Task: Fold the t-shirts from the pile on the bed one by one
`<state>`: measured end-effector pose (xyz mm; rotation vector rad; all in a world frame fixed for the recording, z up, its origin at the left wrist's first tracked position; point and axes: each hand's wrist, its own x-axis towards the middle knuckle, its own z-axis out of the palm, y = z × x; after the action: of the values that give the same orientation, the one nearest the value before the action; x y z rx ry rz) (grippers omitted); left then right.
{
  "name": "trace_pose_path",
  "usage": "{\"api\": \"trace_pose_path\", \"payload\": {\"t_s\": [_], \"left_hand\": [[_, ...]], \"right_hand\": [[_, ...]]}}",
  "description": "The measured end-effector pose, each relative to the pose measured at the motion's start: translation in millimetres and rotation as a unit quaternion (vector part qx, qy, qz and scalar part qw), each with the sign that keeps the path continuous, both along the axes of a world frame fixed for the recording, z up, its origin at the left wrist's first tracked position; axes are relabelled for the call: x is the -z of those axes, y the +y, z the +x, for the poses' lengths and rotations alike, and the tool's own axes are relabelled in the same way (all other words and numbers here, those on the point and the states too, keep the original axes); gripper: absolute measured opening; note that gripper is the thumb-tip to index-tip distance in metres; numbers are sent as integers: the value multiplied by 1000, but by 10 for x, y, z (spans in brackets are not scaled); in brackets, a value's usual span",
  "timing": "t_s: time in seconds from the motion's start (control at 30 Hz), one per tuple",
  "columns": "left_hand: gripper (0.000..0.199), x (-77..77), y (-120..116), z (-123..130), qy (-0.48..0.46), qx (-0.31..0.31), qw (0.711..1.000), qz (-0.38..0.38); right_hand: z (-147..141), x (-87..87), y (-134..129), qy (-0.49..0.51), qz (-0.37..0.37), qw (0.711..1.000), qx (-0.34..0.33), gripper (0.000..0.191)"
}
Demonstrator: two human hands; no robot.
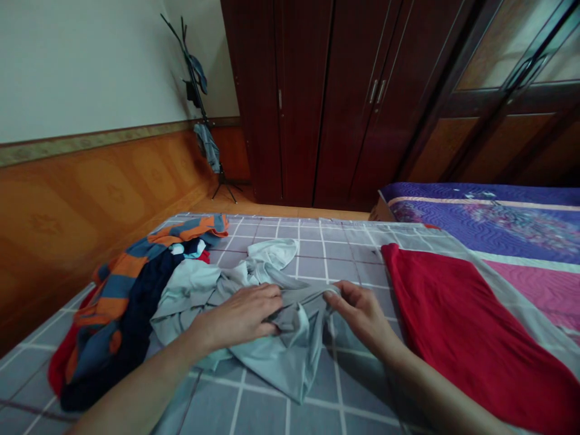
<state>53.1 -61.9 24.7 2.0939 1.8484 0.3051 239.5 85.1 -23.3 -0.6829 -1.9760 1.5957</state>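
A crumpled light grey garment lies in the middle of the checked bedsheet, its exact kind hard to make out. My left hand is closed on a bunch of its cloth, the fingertips partly hidden in the folds. Between thumb and fingers, my right hand pinches the garment's edge and lifts it slightly off the sheet. Part of the pale cloth stretches away to the left, beyond my left hand.
A pile of clothes, with an orange and blue striped garment on top of dark navy cloth, lies left. On the right is a red garment, spread flat. Beyond stand a dark wardrobe, a coat rack and a purple-covered bed.
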Motion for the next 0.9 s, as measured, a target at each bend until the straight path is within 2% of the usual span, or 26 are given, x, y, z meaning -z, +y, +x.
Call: {"api": "trace_pose_path", "payload": {"t_s": [0.07,0.13,0.23,0.3,0.33,0.4,0.47,0.5,0.6,0.73,0.8,0.83,0.9], "left_hand": [[8,-59,2,-50,-40,-15,999,2],[10,-200,-59,-171,-131,-66,989,17],[15,-429,-277,-428,-257,-189,943,98],[18,-551,-467,-588,-300,-228,917,129],[19,-604,-554,-647,-310,-214,919,114],[19,-700,-671,-705,-293,-142,945,33],[21,-764,-672,-662,-246,-81,965,-27],[23,-772,-628,-602,-229,-71,970,-36],[25,-656,-386,-295,-217,-74,973,-28],[49,-230,-96,215,-181,-55,982,-11],[60,-18,-29,401,-188,-75,979,-2],[57,61,-10,461,-200,-97,975,5],[36,140,12,509,-238,-146,960,29]], "right_hand": [[1,-8,31,41,-46,996,63,37],[3,-18,52,70,-74,988,113,37],[10,-29,100,110,-107,973,171,35],[21,-24,145,128,-120,963,203,34],[29,-20,163,131,-122,960,213,32],[43,-20,175,130,-119,961,214,30],[51,-44,135,120,-120,968,186,30],[51,-68,95,111,-123,973,163,30],[43,-165,-70,86,-123,985,83,29],[59,-288,-277,97,-107,989,-17,24],[97,-326,-351,102,-89,988,-72,18],[123,-337,-380,103,-70,987,-100,16],[179,-342,-420,109,-10,984,-141,25]]}}
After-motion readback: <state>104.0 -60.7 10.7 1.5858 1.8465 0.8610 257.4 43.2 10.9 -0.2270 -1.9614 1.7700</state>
